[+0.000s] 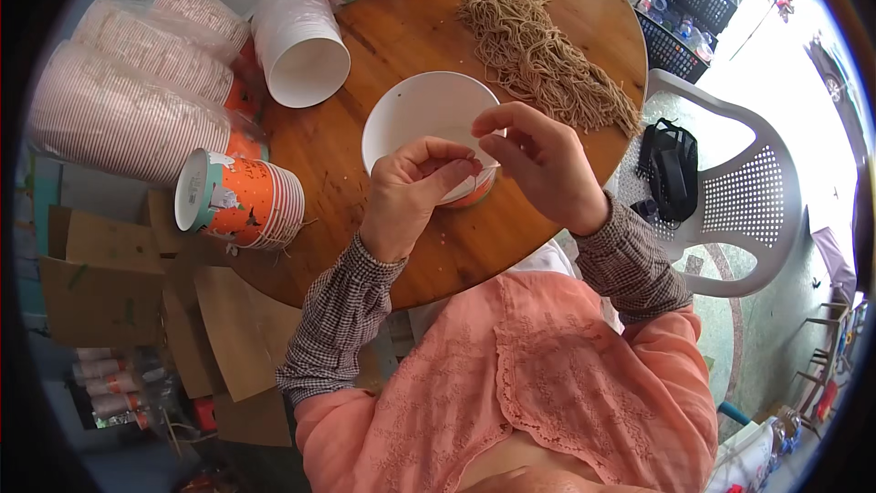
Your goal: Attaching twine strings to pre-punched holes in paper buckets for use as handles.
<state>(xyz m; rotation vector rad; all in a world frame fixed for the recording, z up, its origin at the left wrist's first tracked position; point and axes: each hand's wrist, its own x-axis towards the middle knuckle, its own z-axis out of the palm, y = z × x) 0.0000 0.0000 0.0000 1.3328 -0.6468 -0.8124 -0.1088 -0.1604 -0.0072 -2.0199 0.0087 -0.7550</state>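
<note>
A white-lined paper bucket with an orange outer print stands on the round wooden table in front of me, its mouth facing up. My left hand is over its near rim, thumb and forefinger pinched together. Whatever lies between those fingertips is too small to name. Just to the right, my right hand hovers by the rim with bent fingers, a small gap showing between thumb and forefinger. Nothing is seen in that gap. A large bundle of tan cords lies beyond my right hand.
On the left lies a stack of orange buckets, with wrapped stacks and white tubs behind it. Cardboard boxes stand below the table's left edge. A grey plastic chair holding a black bag is at right.
</note>
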